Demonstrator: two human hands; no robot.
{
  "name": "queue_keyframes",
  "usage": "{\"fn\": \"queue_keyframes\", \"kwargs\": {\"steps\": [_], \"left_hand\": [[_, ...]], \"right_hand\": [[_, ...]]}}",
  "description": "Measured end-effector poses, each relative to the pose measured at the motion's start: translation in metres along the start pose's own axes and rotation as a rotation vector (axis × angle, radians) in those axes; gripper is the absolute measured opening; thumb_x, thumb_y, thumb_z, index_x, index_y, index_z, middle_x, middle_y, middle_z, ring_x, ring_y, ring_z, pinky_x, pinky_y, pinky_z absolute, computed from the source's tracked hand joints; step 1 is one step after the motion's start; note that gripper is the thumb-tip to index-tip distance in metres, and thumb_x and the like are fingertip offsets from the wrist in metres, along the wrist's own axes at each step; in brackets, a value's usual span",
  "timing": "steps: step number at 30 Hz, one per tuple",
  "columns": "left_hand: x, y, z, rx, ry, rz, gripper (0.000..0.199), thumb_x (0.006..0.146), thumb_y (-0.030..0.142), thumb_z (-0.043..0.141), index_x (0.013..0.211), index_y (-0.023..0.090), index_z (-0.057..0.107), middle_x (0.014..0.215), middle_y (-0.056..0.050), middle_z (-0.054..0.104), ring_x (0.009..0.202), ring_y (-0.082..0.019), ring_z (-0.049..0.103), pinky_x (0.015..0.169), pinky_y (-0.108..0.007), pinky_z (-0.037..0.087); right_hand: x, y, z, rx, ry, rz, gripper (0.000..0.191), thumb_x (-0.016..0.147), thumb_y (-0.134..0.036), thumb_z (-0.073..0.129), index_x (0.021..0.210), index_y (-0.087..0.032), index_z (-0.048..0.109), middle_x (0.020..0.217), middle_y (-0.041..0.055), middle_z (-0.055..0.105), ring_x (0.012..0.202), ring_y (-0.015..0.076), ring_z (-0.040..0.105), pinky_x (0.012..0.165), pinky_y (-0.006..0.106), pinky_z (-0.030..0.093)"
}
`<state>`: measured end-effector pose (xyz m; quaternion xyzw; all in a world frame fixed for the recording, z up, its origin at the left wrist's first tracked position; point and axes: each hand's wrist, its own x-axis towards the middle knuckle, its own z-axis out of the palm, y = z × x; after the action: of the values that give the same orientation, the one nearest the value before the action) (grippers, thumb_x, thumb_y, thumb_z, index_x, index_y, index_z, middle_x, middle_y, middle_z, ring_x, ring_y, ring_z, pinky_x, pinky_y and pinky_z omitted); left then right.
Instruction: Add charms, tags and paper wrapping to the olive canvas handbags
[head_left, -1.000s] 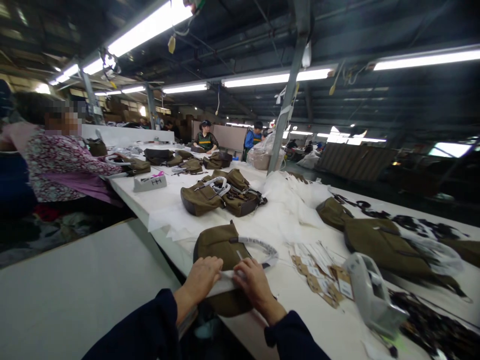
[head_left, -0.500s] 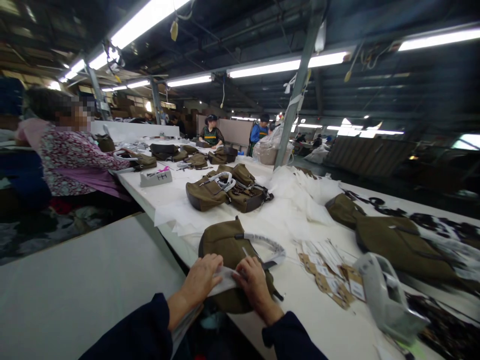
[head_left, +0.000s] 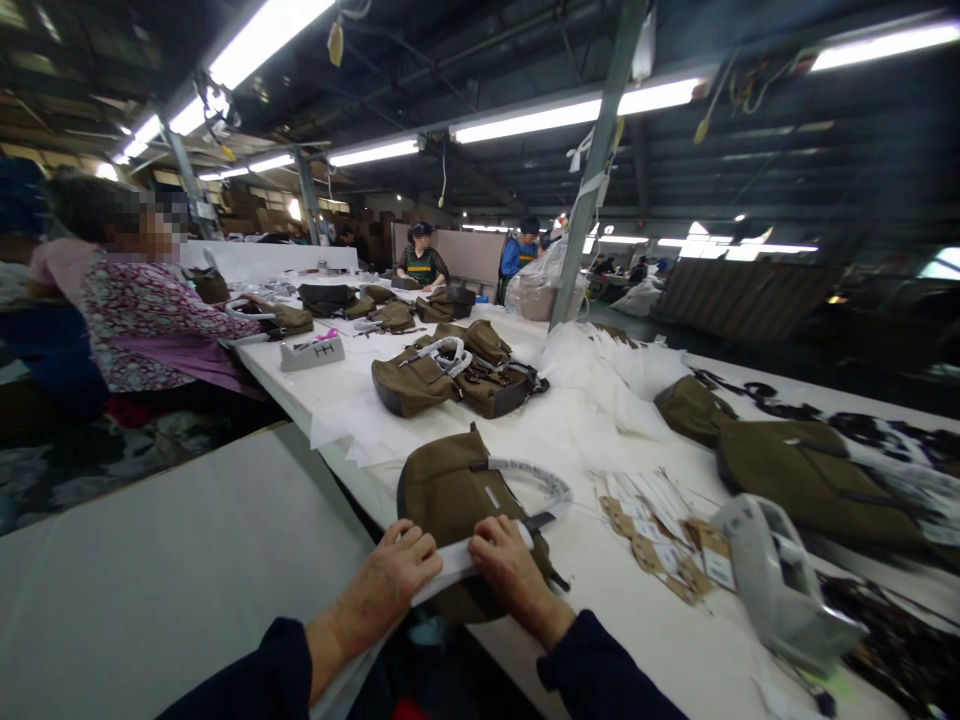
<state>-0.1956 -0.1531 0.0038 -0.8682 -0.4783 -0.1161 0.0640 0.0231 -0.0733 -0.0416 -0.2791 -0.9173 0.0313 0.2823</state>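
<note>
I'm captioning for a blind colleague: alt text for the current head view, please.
A bare left hand and right hand hold a white strip across an olive-green fabric handbag on a white table; more olive bags lie beyond.

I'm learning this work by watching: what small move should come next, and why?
Probably smooth the white sheet down onto the bag: the left hand and right hand grip it, and it's bunched into a narrow band across the bag.

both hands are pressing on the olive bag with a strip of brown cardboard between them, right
Not quite: in the head view, the strip between the left hand and right hand is white. Both hands are indeed at the olive bag.
</note>
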Motion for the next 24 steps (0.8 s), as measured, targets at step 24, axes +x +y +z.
{"fn": "queue_keyframes", "kwargs": {"steps": [24], "left_hand": [[-0.002, 0.019, 0.000, -0.438, 0.018, -0.338, 0.028, 0.073, -0.002, 0.041, 0.086, 0.022, 0.047, 0.099, -0.001, 0.052, 0.097, -0.019, 0.046, 0.087, -0.031, 0.036]], "right_hand": [[0.000, 0.003, -0.004, -0.047, -0.053, -0.047, 0.009, 0.089, -0.019, 0.062, 0.087, -0.020, 0.053, 0.095, 0.0014, 0.056, 0.086, 0.0192, 0.043, 0.077, 0.035, 0.030]]}}
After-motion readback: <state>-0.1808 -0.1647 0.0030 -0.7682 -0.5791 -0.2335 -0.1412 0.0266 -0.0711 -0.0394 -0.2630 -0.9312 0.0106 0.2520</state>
